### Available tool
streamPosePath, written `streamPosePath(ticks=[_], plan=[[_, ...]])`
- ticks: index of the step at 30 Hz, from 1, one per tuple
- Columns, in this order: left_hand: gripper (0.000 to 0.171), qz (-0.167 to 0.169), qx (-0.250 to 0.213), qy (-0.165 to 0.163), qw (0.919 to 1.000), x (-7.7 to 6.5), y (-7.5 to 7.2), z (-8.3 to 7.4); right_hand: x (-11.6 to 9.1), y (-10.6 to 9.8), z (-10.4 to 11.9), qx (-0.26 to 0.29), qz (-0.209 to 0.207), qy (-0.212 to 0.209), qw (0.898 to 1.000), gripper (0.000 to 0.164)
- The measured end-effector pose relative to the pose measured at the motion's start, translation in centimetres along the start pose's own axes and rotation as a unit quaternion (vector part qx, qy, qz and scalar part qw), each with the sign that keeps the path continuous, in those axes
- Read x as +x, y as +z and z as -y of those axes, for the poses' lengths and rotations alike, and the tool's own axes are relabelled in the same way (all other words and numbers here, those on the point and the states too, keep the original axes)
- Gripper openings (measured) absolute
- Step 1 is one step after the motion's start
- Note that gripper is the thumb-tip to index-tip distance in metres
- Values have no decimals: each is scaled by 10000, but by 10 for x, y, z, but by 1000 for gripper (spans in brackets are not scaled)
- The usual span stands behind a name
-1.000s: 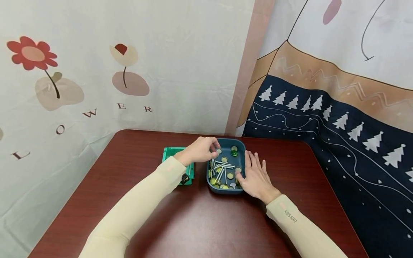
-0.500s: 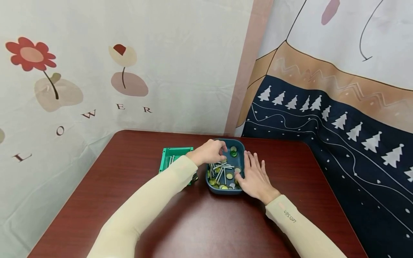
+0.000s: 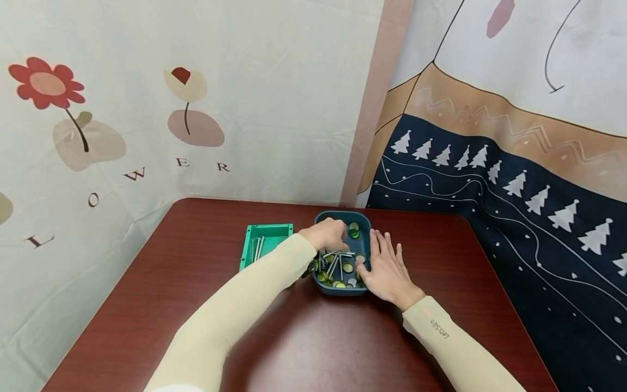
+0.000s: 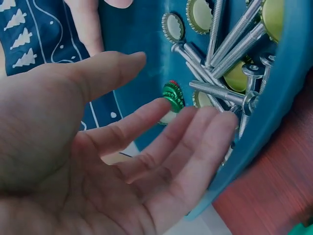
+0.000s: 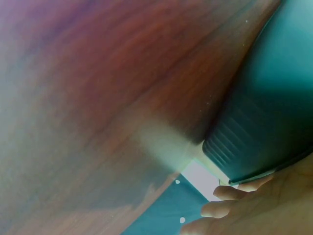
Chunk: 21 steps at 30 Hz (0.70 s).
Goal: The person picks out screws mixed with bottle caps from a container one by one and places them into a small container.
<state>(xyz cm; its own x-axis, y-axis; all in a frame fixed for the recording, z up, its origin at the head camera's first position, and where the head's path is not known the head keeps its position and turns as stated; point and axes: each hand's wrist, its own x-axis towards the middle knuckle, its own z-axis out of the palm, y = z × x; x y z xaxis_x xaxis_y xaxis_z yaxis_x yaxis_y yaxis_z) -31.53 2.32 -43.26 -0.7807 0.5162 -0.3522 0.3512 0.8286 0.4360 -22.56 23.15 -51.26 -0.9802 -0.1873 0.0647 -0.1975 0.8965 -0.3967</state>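
My left hand (image 3: 325, 235) reaches over the far left part of a blue tray (image 3: 343, 293). In the left wrist view its thumb stands apart from loosely bent fingers (image 4: 183, 161), with nothing held between them. Below the fingertips lie long silver bolts (image 4: 239, 41) in a loose pile, among yellow-backed bottle caps (image 4: 199, 15). A green bottle cap (image 4: 172, 94) shows beside the index fingertip. My right hand (image 3: 390, 270) rests along the tray's right wall, fingers straight and thumb over the rim; the right wrist view shows its fingers (image 5: 217, 208) at the wall's edge.
Left of the tray stands a green box (image 3: 274, 228) with a few bolts (image 3: 258, 247) in it, partly hidden by my left sleeve (image 3: 254, 294). Both stand on a red-brown table (image 3: 313, 343), with printed cloths (image 3: 284, 109) hanging behind it.
My left hand has moved right and slightly lower over the tray, uncovering more of the green box. A light cap that showed near its fingertips is out of sight. The right hand stays put.
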Motion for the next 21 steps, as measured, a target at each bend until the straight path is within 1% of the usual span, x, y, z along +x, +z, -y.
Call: streamPosePath(ticks=[2, 3, 5, 7, 8, 9, 10, 13, 16, 18, 21], plan=[[31, 137, 189, -207, 9995, 17, 6, 5, 0, 0, 0, 11, -4, -1, 10000, 98], [29, 146, 330, -327, 9988, 20, 9, 4, 0, 0, 0, 8, -4, -2, 10000, 98], [27, 297, 557, -497, 9968, 38, 16, 10, 0, 0, 0, 30, 4, -3, 10000, 98], [26, 418, 693, -658, 9945, 45, 19, 9, 1, 0, 0, 51, 25, 1, 10000, 98], [28, 454, 722, -694, 9939, 50, 21, 10, 1, 0, 0, 52, 40, 4, 10000, 98], [32, 513, 744, -764, 9930, 51, 21, 9, 1, -1, 0, 58, 55, 6, 10000, 98], [34, 606, 731, -780, 9924, 59, 23, 12, 1, -1, 0, 66, 66, 6, 10000, 98], [45, 658, 895, -830, 9903, 66, 26, 11, 1, -1, 0, 54, 93, 12, 9999, 99], [50, 652, 1206, -769, 9876, 77, 32, 14, 1, -1, -1, 33, 89, 13, 10000, 99], [48, 668, 1402, -730, 9852, 83, 35, 15, 1, -1, -1, 19, 67, 7, 10000, 98], [37, 773, 1592, -715, 9816, 88, 37, 16, 1, 0, 0, 13, 38, -14, 10000, 98]])
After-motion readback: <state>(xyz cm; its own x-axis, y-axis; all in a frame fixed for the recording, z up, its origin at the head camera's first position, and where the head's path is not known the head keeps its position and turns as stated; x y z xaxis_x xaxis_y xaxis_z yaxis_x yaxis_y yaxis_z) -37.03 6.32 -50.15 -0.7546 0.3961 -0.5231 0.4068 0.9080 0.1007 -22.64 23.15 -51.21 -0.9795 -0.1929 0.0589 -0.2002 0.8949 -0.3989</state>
